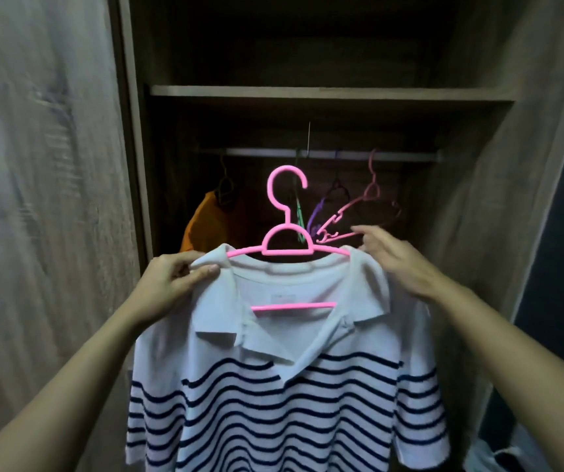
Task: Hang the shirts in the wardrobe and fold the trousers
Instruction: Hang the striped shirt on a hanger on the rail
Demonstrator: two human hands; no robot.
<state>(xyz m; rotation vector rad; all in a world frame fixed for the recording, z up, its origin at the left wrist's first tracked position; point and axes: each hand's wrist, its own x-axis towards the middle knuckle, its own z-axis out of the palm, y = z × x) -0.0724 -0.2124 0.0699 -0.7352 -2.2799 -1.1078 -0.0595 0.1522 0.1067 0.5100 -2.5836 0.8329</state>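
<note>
A white polo shirt [284, 386] with navy stripes hangs on a pink plastic hanger [285, 233], held up in front of the open wardrobe. My left hand [171, 284] pinches the shirt's left shoulder over the hanger's end. My right hand [399, 264] rests on the right shoulder, fingers around the hanger's other end. The hanger's hook points up, below the metal rail [307, 154] and apart from it.
On the rail hang an orange shirt [202, 223] at the left and several bare hangers, pink [365, 202], purple and green, at the middle and right. A wooden shelf [328, 93] runs above. The wardrobe door [45, 199] stands at the left, a side panel at the right.
</note>
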